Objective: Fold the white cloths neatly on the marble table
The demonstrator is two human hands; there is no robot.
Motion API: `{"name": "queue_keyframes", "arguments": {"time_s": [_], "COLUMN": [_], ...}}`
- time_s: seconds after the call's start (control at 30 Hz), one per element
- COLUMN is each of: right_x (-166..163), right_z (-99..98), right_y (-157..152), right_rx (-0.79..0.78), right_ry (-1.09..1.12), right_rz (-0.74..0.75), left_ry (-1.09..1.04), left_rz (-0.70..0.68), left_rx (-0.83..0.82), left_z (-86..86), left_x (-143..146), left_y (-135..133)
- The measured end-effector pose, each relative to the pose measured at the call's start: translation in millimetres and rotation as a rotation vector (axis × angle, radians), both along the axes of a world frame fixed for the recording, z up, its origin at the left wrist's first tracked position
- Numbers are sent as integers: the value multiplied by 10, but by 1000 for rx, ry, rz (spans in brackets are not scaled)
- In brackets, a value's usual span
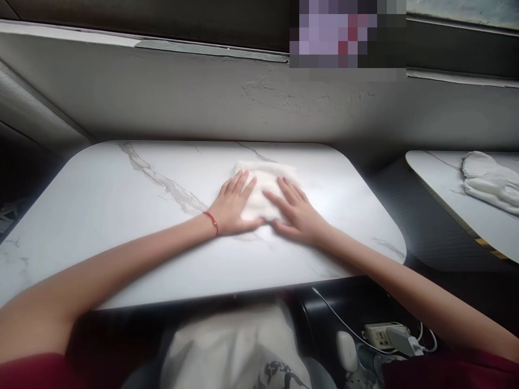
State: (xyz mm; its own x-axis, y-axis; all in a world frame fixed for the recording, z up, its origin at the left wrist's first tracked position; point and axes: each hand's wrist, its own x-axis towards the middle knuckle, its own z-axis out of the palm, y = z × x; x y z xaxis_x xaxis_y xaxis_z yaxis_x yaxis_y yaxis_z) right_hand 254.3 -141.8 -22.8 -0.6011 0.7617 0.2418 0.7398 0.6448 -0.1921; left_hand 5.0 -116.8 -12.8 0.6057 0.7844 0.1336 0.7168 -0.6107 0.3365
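A folded white cloth (pixel 259 194) lies on the white marble-patterned table (pixel 170 162), a little right of its middle. My left hand (pixel 233 202), with a red string bracelet at the wrist, rests flat on the cloth's left side. On the right side of it my right hand (pixel 295 210) lies palm down with the fingers spread. Both thumbs point inward along the near edge of the cloth and come close to each other. Neither hand grips the cloth; they press on top and cover its sides.
At the right, a second marble-patterned table (pixel 438 173) bears another white cloth (pixel 492 181). Below the near edge are a power strip (pixel 381 335) with a plugged-in charger, a white cable (pixel 340 319) and a pale bag or fabric (pixel 231 346). A grey wall (pixel 182 97) stands behind.
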Motion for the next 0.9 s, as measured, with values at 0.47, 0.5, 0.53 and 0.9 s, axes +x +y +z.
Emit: {"name": "queue_keyframes", "arguments": {"time_s": [0.47, 0.5, 0.53, 0.9], "right_x": [339, 352, 362, 340], "right_z": [-86, -88, -87, 256], "right_y": [1233, 1256, 1266, 924], "right_rx": [-20, -15, -12, -68], "right_ry": [61, 62, 62, 126], "right_rz": [-151, -151, -152, -172], "left_ry": [66, 63, 58, 15], "left_rz": [48, 42, 34, 174], "left_rx": [23, 30, 38, 220], "left_z": [42, 42, 43, 152], "left_x": [550, 561, 565, 736], "left_y": [1242, 1279, 1304, 1042]}}
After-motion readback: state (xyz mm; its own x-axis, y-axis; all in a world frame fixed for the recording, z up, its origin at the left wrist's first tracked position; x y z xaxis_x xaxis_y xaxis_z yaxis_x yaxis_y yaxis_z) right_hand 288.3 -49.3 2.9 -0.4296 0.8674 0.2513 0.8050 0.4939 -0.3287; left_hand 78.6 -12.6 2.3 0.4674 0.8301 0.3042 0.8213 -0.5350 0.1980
